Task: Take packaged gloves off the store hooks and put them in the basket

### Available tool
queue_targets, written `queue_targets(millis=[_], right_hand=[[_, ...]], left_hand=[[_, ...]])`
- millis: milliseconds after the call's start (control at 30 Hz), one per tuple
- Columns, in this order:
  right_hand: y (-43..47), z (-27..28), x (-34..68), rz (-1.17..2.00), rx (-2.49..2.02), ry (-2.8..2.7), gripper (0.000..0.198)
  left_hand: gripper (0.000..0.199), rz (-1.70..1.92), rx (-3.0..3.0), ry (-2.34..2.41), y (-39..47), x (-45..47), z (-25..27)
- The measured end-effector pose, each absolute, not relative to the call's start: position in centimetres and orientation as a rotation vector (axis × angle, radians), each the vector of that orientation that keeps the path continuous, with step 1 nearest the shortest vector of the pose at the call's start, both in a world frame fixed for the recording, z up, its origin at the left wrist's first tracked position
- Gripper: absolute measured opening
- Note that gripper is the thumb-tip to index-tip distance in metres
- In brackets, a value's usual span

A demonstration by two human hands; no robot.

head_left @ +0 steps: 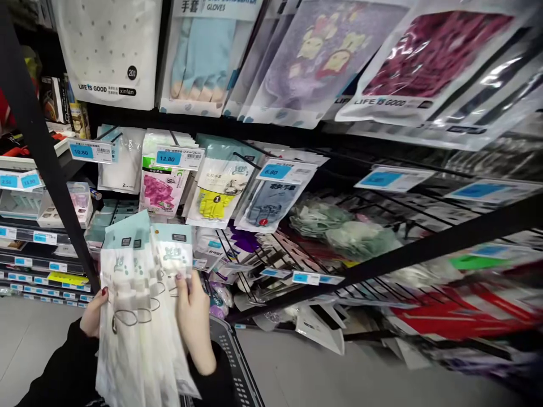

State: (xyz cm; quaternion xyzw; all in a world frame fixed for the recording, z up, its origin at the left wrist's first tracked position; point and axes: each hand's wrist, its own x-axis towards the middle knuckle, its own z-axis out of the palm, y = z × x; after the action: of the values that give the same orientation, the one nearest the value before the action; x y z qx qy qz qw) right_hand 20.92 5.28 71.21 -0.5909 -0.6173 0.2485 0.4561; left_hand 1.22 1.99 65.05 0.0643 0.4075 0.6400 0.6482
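Note:
In front of me I hold several long, clear-and-white packets (pixel 139 339) with teal top ends, fanned out and overlapping. Thin dark loops of cord show through their plastic, but the exact contents I cannot make out. My left hand (pixel 94 314) is closed on the left edge of the bunch, thumb in front. At the right edge, my right hand (pixel 195 319) pinches a shorter-looking packet (pixel 173 249) near its teal top, thumb on the front. The other fingers of both hands are mostly hidden behind the packets. Just above hang packs of gloves (pixel 216 198) on hooks.
Larger glove packs (pixel 203 62) hang along the top. Price tags (pixel 288 171) stick out on hook ends. A black slanted rail (pixel 424 237) crosses the right side, a black post (pixel 46 130) the left. Below my right arm is a dark basket (pixel 237 362). Grey floor (pixel 305 367) lies beneath.

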Motion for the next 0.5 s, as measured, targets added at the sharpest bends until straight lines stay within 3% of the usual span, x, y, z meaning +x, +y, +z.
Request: queue_targets(millis=[200, 400, 500], right_hand=[[6.1, 69.9, 21.5, 1.23, -1.11, -1.57, 0.037], [4.4, 73.2, 23.3, 0.775, -1.214, -1.671, 0.03], [3.0, 74.0, 22.3, 0.733, -1.356, -1.839, 0.025]], left_hand=[[0.03, 1.381, 0.19, 0.953, 1.3, 1.9, 65.4], [0.026, 1.399, 0.235, 0.977, 1.3, 2.1, 66.6], [0.022, 1.353, 0.397, 0.952, 1.4, 2.4, 66.9]])
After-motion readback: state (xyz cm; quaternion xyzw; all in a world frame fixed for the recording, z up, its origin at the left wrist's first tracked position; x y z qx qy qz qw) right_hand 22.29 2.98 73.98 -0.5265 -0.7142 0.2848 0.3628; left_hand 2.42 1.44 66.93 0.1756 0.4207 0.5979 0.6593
